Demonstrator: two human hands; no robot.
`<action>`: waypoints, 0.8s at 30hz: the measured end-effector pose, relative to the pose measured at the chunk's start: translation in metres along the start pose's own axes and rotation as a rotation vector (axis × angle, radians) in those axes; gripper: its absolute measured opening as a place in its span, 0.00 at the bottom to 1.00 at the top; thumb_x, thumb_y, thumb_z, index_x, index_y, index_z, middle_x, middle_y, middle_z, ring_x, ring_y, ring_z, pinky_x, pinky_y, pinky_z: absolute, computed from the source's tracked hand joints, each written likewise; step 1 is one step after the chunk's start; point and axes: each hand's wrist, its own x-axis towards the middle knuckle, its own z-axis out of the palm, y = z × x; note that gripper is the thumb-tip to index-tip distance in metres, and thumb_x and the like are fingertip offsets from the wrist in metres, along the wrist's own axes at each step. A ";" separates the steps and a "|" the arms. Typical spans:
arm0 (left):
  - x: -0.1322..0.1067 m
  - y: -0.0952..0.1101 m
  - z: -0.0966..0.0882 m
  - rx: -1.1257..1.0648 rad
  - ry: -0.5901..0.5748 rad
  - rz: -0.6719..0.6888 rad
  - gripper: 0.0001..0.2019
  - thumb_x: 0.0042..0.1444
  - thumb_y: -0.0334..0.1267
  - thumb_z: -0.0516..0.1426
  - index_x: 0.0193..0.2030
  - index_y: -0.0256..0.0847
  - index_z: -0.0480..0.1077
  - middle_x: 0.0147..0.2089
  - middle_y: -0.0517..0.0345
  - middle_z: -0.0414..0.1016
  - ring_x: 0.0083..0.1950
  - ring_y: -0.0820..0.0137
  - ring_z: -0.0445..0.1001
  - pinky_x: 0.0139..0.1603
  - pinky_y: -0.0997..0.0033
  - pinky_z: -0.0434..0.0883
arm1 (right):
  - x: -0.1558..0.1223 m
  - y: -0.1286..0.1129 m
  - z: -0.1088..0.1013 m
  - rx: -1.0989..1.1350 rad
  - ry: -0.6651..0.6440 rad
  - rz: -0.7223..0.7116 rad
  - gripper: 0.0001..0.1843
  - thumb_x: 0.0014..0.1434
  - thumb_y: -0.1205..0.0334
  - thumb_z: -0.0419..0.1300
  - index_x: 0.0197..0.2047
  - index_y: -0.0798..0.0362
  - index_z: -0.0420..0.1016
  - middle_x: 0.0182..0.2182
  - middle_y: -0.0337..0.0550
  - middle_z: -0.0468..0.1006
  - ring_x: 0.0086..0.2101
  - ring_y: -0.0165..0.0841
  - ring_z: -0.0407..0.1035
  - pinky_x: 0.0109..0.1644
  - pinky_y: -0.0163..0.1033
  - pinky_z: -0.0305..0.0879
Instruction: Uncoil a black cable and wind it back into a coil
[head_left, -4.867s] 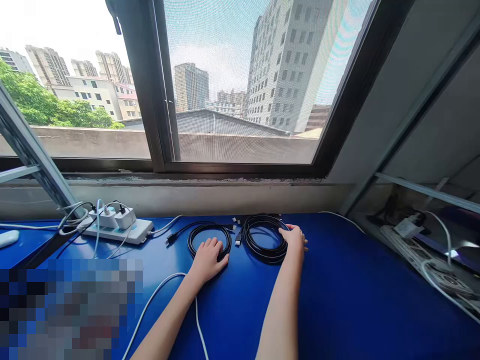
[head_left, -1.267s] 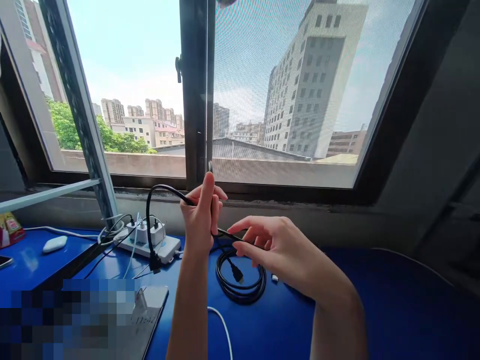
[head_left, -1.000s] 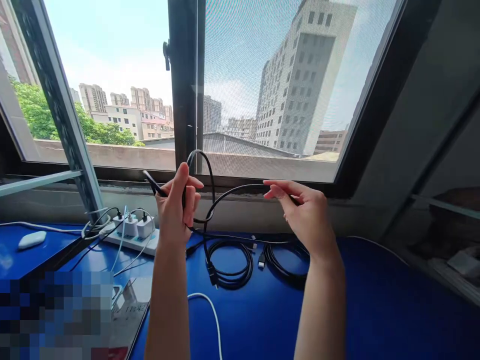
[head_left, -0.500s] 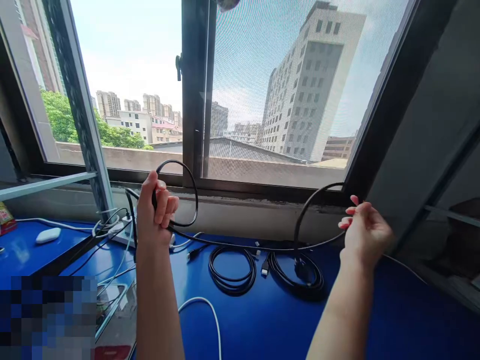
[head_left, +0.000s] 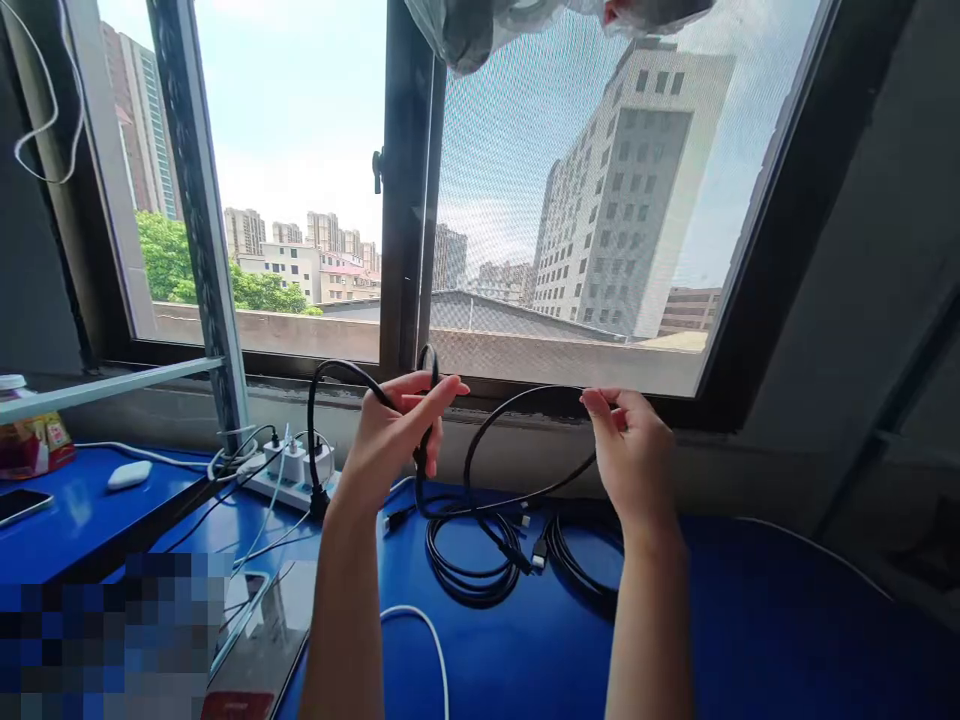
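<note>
A black cable (head_left: 525, 393) runs in loose bends between my two hands, in front of the window. My left hand (head_left: 397, 425) has it between thumb and fingers, and one end with a dark plug (head_left: 319, 502) dangles on the left. My right hand (head_left: 634, 435) pinches the same cable at the right. Another connector end (head_left: 517, 560) hangs between the hands, over the desk. Below lie two coiled black cables: the left coil (head_left: 457, 590) and the right coil (head_left: 581, 575), partly behind my right arm.
The blue desk (head_left: 517, 660) carries a white power strip (head_left: 281, 485) with several chargers. At left are a white case (head_left: 129, 475), a phone (head_left: 22, 505) and a red-and-yellow package (head_left: 41, 445). A metal shelf post (head_left: 210, 250) rises there. A white cable (head_left: 424, 620) crosses the front.
My hands have come closer together: the right one has moved left, and the left one has moved right and turned. The cable's loops have changed shape, and the view has shifted slightly.
</note>
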 end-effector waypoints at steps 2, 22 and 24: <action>-0.001 0.001 0.004 0.059 -0.055 0.003 0.15 0.50 0.49 0.56 0.33 0.38 0.71 0.11 0.67 0.60 0.11 0.79 0.58 0.13 0.80 0.56 | -0.001 0.001 -0.004 0.058 -0.140 0.099 0.36 0.45 0.26 0.46 0.27 0.53 0.70 0.20 0.43 0.70 0.18 0.31 0.60 0.24 0.38 0.55; 0.011 -0.017 0.003 0.156 0.258 0.020 0.20 0.52 0.52 0.52 0.24 0.37 0.72 0.10 0.64 0.60 0.09 0.79 0.56 0.13 0.78 0.53 | -0.001 -0.017 -0.022 0.158 -0.201 0.603 0.21 0.54 0.72 0.50 0.51 0.56 0.69 0.35 0.48 0.77 0.29 0.34 0.75 0.35 0.38 0.73; 0.012 -0.018 0.003 0.151 0.280 0.038 0.19 0.52 0.52 0.53 0.25 0.38 0.72 0.10 0.66 0.58 0.09 0.79 0.54 0.12 0.77 0.53 | -0.001 -0.021 -0.024 0.273 -0.240 0.642 0.21 0.54 0.71 0.50 0.51 0.56 0.69 0.36 0.48 0.77 0.26 0.32 0.74 0.27 0.33 0.72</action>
